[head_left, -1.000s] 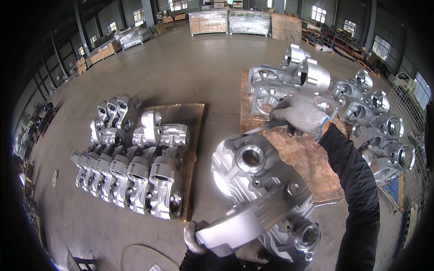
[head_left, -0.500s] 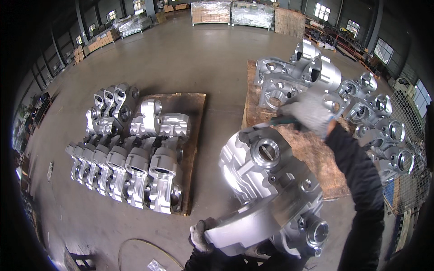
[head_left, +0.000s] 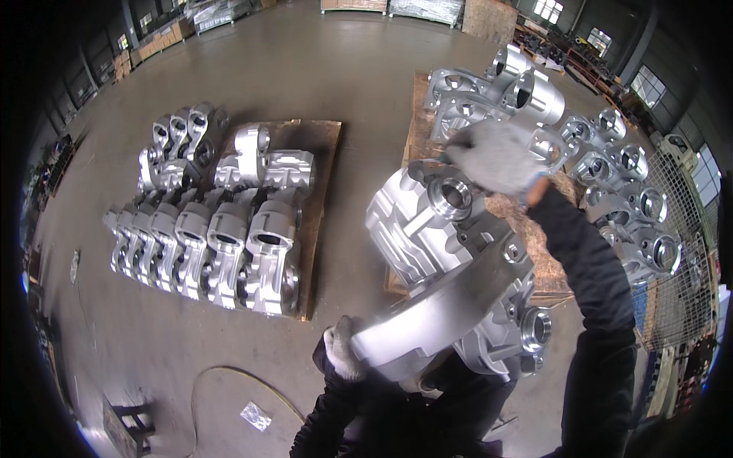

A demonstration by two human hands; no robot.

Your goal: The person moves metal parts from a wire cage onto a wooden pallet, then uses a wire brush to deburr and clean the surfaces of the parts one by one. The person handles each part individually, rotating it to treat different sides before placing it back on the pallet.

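A large silver metal casting (head_left: 427, 328) with round machined bores lies tilted in front of me, close to my body. My left hand (head_left: 345, 353), in a light glove, is closed around the casting's near left edge. My right hand (head_left: 496, 156), gloved and blurred by motion, is over the far end of the casting, just beyond a round bore (head_left: 450, 198). Its fingers look curled, and a small dark greenish bit shows at their tips. What that bit belongs to is hidden.
At the left, a wooden pallet (head_left: 324, 172) carries rows of similar castings (head_left: 225, 229). Another wooden pallet (head_left: 418, 99) at the right holds more castings (head_left: 542, 95), with wire mesh (head_left: 679, 267) beside it. A hose (head_left: 195, 389) and a small plastic bag (head_left: 256, 416) lie on the floor.
My right hand has shifted left and a little up past the casting's bore. The whole view has tipped downward, so the pallets appear higher. My left hand keeps its hold on the casting.
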